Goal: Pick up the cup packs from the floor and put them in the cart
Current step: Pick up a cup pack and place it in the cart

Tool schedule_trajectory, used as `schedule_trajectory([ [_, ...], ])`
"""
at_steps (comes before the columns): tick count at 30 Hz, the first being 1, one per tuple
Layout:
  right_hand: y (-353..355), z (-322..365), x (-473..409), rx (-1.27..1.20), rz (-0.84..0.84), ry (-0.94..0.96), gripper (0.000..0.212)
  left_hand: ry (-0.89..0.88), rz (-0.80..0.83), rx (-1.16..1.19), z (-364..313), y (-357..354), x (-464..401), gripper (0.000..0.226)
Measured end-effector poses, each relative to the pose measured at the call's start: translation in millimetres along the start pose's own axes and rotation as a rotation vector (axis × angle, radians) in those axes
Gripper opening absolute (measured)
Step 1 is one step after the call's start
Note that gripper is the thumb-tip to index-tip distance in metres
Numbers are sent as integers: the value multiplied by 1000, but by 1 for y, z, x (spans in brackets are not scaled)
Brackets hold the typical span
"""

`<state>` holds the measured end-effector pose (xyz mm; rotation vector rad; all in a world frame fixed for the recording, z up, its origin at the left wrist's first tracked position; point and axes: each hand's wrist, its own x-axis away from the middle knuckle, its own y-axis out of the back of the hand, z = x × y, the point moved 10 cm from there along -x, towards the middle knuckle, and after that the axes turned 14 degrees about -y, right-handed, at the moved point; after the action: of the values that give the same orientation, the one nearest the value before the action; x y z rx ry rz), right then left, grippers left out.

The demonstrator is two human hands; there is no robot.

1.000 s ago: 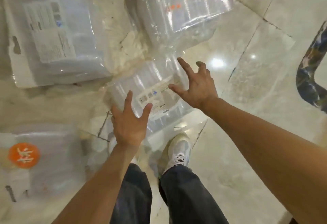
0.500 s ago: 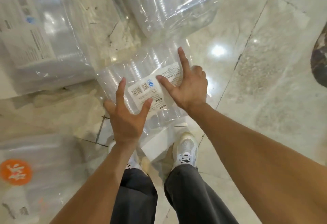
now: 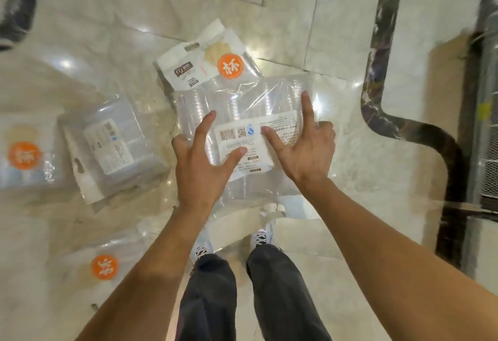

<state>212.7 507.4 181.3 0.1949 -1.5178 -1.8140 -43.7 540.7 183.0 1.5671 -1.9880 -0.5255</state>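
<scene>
- Two hands hold one clear cup pack at the centre of the frame, above the person's white sneakers and dark trousers.
- Left hand grips the pack's left end — forefinger and thumb spread over the top face, the other fingers curled round the edge.
- Right hand grips the right end the same way, forefinger straight up the film, thumb tip on the white barcode label.
- Four more cup packs lie on the pale marble floor: one with an orange round sticker just behind the held pack at upper centre, its lower part hidden by it; a label-up pack at middle left; a blurred orange-sticker pack at the far left edge; another at lower left.
- Dark veined inlay curves through the floor on the right; a metal mesh frame stands at the right edge — too blurred to say whether it is the cart.
</scene>
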Motion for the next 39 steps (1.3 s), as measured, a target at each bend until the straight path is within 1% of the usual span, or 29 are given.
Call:
schedule_trajectory([
  [3,94,18,18,-42,-4,-39,109,-25,19,-20,-92,52,2,89],
  [10,328,58,109,-104,-81,-42,113,-133,14,0,-294,187,58,87],
  [13,411,69,153,-174,-112,-55,114,-222,24,45,-360,233,81,86],
  [17,487,64,205,-230,-218,-111,115,-342,58,63,-421,272,105,87],
  [22,535,28,266,-272,-321,-253,113,-498,176,46,-475,283,129,87],
  [26,550,-18,311,-335,-377,-380,113,-620,277,26,-507,271,158,84],
  [33,567,-120,396,-371,-468,-586,115,-710,484,50,-543,217,240,85],
  [39,587,-228,490,-427,-556,-747,114,-842,646,55,-589,165,351,83],
])
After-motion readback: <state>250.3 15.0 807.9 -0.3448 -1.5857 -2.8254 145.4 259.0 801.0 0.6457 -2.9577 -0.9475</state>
